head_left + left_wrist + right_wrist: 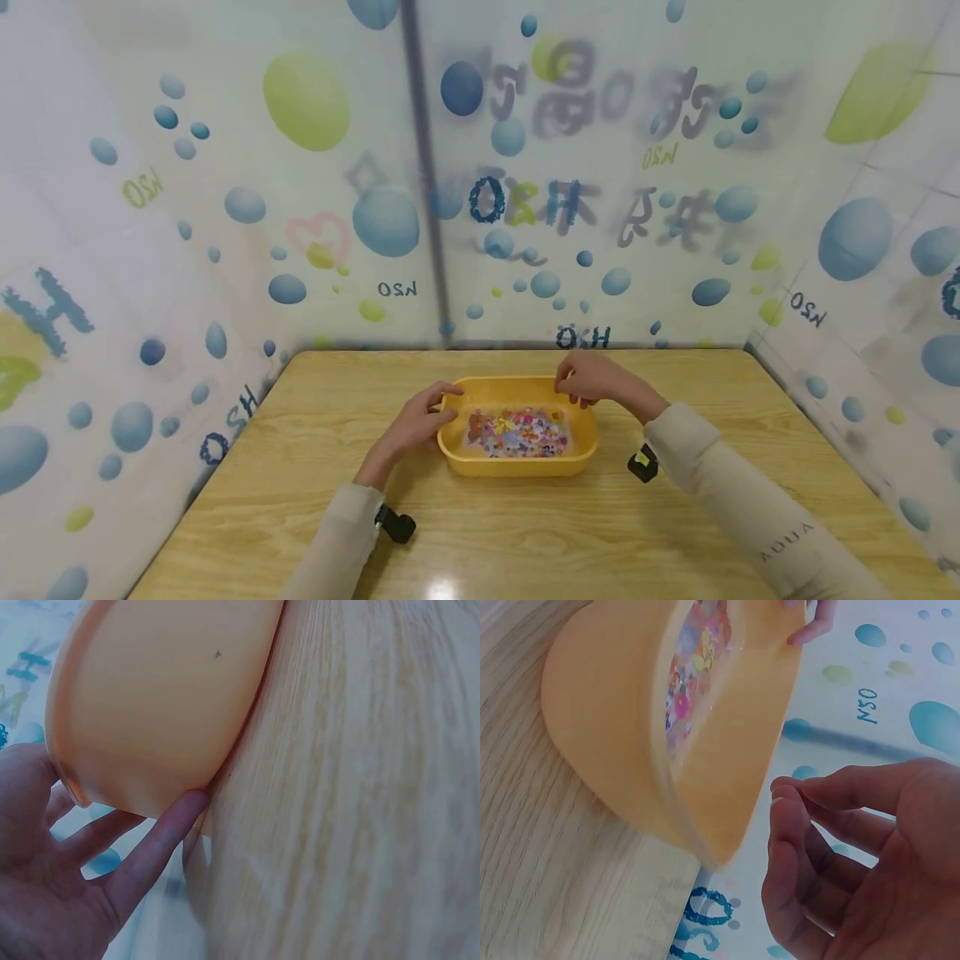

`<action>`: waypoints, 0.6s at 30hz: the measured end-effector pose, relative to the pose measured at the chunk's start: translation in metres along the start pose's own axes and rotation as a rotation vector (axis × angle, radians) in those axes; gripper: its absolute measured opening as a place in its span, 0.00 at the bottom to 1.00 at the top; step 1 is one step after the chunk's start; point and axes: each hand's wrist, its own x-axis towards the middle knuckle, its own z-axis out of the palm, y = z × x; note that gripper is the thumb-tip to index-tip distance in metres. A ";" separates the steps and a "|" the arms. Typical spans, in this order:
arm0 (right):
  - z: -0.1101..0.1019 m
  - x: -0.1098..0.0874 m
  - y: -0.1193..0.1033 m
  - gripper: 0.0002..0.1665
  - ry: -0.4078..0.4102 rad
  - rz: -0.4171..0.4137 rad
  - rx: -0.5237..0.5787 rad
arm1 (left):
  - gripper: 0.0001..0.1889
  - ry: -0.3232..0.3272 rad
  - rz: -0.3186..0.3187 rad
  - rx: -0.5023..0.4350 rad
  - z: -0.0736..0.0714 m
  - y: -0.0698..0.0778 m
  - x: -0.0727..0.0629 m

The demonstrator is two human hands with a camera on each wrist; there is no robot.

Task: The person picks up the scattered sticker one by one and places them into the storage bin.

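A yellow plastic tub [517, 468] stands on the wooden table, with a spread of tiny multicoloured pieces [517, 433] on its floor. My left hand [420, 418] grips the tub's left end. In the left wrist view, fingers curl over the rim and one long digit presses low on the outer wall. Above the tub's right rear corner is my right hand [595, 379], its fingers curled. The right wrist view shows that hand's thumb [847, 787] and forefinger meeting at the tips, outside the rim; no object shows between them.
The wooden table [300, 517] extends on both sides of the tub and in front of it. Behind it stands a pale wall [510, 317] with blue and green bubble prints; similar walls flank both sides. Each wrist carries a small black camera [395, 524].
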 end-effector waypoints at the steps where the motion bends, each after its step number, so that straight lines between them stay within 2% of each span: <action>1: -0.001 -0.001 0.002 0.15 0.002 -0.003 0.002 | 0.19 0.002 -0.001 0.000 -0.001 0.000 0.000; 14: -0.013 -0.009 0.018 0.15 0.012 0.045 0.022 | 0.18 0.018 -0.013 0.012 -0.001 -0.001 -0.001; 18: -0.018 -0.012 0.018 0.15 0.022 0.015 0.033 | 0.18 0.032 0.002 0.050 -0.001 0.000 -0.001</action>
